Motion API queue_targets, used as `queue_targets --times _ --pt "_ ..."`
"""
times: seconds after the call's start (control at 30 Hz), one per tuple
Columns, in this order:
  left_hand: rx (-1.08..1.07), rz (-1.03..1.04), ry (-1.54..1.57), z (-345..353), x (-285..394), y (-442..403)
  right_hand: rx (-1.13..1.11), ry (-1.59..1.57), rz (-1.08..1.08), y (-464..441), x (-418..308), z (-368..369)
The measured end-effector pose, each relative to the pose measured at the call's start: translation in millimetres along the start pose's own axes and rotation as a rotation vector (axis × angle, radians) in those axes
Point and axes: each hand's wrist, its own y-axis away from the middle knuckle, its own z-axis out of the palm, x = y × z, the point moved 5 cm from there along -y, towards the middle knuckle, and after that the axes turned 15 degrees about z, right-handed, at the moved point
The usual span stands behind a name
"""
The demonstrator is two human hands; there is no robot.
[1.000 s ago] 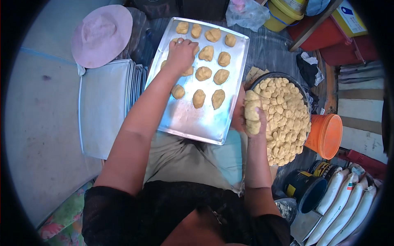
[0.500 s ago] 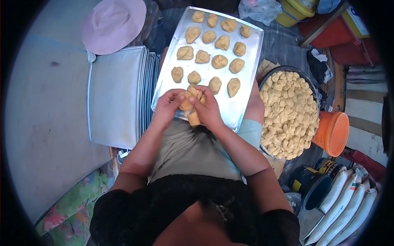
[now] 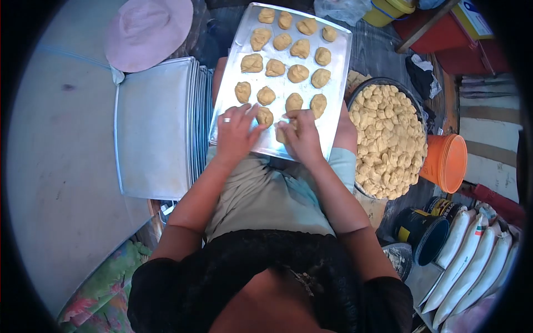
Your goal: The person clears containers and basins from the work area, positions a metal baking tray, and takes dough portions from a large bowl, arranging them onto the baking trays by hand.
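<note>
A metal baking tray (image 3: 226, 83) rests across my lap, bearing rows of tan dough pieces (image 3: 298, 73). My left hand (image 3: 237, 132), with a ring on one finger, lies over the tray's near left part, its fingers apart. Close beside its thumb and fingertips is a dough piece (image 3: 265, 117) on the tray; whether they touch is hard to tell. Over the near right part, my right hand (image 3: 303, 136) has its fingers curled round another dough piece (image 3: 282, 134), partly hidden by the fingers.
Right of my leg stands a large round tub (image 3: 353, 100) heaped with dough pieces. An orange bucket (image 3: 448, 164), a dark bucket (image 3: 425, 236) and long white bags (image 3: 461, 266) are beyond it. On the left are upright stacked trays (image 3: 152, 130) and a pink hat (image 3: 147, 33).
My hands have moved apart from pinching dough together above the tray's near edge. One dough piece now lies on the tray by my left hand; my right hand has shifted right with another.
</note>
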Motion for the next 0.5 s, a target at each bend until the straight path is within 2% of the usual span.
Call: queue_targets --times 0.07,0.1,0.2,0.23,0.3,0.33,0.4,0.47,0.5 --pt "-0.159 0.063 0.009 20 11 -8 -0.076 -0.056 -0.115 6 -4 -10" --pt "-0.150 0.055 0.057 24 11 -10 -0.116 -0.087 -0.173 9 -5 -14" --pt "-0.244 0.104 0.039 23 14 -11 0.032 -0.155 -0.052 11 23 -23" --pt "-0.216 0.121 0.030 18 20 -15 0.063 -0.423 0.126 14 30 -25" --pt "-0.159 0.151 0.009 8 36 -23 -0.005 -0.374 0.416 18 30 -41" --pt "-0.212 0.190 0.017 15 42 -24 -0.041 -0.348 0.560 21 31 -47" --pt "-0.322 0.268 0.028 34 55 -21 -0.027 -0.175 0.374 23 36 -48" --pt "-0.301 0.249 -0.056 46 61 -18 0.001 0.093 0.149 27 32 -46" --pt "-0.301 0.228 -0.079 48 63 -20 -0.002 0.063 0.171 26 32 -46"
